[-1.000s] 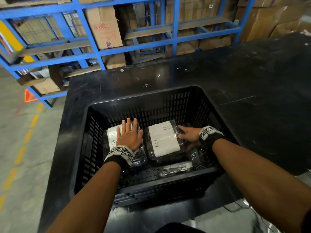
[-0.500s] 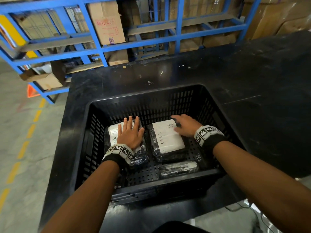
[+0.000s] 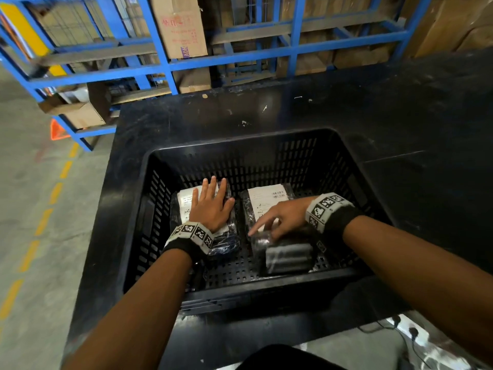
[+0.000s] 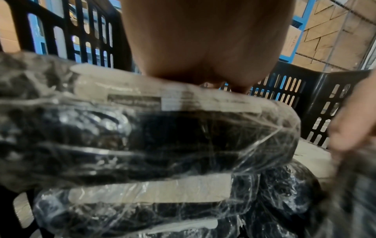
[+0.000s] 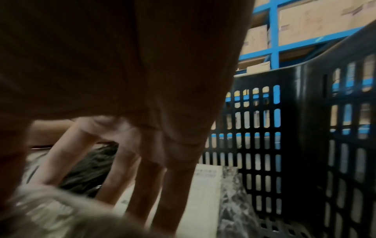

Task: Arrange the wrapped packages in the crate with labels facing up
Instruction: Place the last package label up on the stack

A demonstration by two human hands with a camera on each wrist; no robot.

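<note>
A black slatted crate (image 3: 240,141) stands on the black table (image 3: 400,116). Two clear-wrapped dark packages lie in it side by side, white labels up. My left hand (image 3: 212,206) presses flat on the left package (image 3: 186,201), palm (image 4: 203,40) on its label (image 4: 162,99); another labelled package (image 4: 150,193) lies beneath. My right hand (image 3: 280,220) reaches across the near end of the middle package (image 3: 266,198). Its fingers (image 5: 142,161) curl over the top edge of a third package (image 3: 289,256), which is blurred and tilted up near the crate's front wall.
Blue steel racks (image 3: 165,62) with cardboard boxes (image 3: 181,28) stand behind the table. The crate's far half (image 3: 253,169) shows bare slatted wall and floor. Grey concrete with a dashed yellow line (image 3: 56,193) and an orange cone (image 3: 57,129) lies to the left.
My right hand left the far end of the middle package, came toward me and took hold of the third package, which rose off the crate floor. The left hand stayed put.
</note>
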